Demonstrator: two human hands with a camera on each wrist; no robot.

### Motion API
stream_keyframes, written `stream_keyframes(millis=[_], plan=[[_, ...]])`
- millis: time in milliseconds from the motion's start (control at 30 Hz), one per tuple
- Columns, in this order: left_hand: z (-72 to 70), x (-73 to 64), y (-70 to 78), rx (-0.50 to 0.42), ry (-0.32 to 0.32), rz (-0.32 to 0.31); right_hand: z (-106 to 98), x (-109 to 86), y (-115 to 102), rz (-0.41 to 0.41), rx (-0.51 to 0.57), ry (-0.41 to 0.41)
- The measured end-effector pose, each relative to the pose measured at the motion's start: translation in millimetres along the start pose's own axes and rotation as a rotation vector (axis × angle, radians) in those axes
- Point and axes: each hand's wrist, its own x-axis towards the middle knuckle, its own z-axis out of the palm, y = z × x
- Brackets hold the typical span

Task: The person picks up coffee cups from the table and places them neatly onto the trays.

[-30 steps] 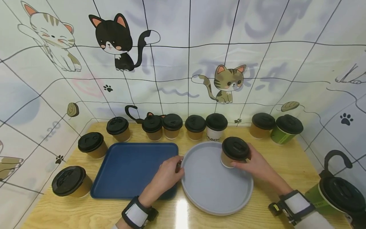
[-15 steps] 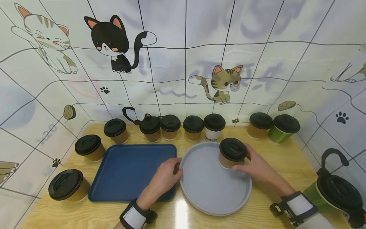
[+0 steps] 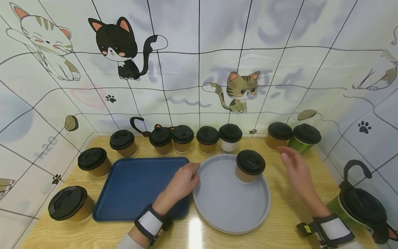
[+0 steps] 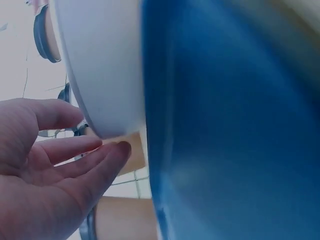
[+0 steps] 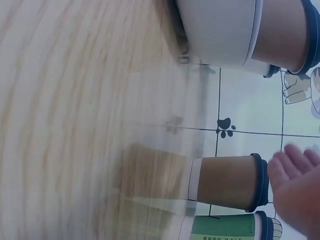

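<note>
A grey round tray (image 3: 231, 200) lies right of a blue rectangular tray (image 3: 140, 188). My left hand (image 3: 181, 181) holds the round tray's left rim; in the left wrist view, the hand's (image 4: 60, 165) curved fingers meet the rim from both sides. A brown paper cup with a black lid (image 3: 248, 167) stands upright near the round tray's back right edge. My right hand (image 3: 296, 169) is off that cup, to its right, with nothing in it. Its fingers point toward a brown lidded cup (image 3: 276, 136) and a green lidded cup (image 3: 303, 138) at the back right.
Several brown lidded cups (image 3: 122, 143) line the table's back and left side, with one white lidded cup (image 3: 229, 138) among them. A large green lidded cup (image 3: 357, 207) stands at the right, beside my forearm. A cat-printed cloth (image 3: 174, 69) surrounds the table.
My right hand has let go of the brown cup, leaving it upright on the round tray, and has moved right and back. The left hand stays at the tray's rim. The view has shifted slightly.
</note>
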Motion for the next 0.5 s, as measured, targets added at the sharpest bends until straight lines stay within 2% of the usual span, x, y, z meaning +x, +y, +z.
stream_keyframes(millis=[100,167,333,500], plan=[[0.1,5.6,-1.3,-0.020,-0.030,0.005,0.6,2.7,-0.3,0.098,-0.014,0.085],[0.4,7.0,-1.7,-0.029,-0.045,-0.004,-0.1,5.0,-0.7,0.171,-0.029,0.109],[-0.7,5.0,-0.8,-0.034,-0.052,-0.029,-3.3,12.2,0.6,0.299,-0.036,0.095],[-2.8,-0.6,0.8,-0.076,-0.065,-0.080,-2.7,23.4,5.4,0.333,0.025,0.084]])
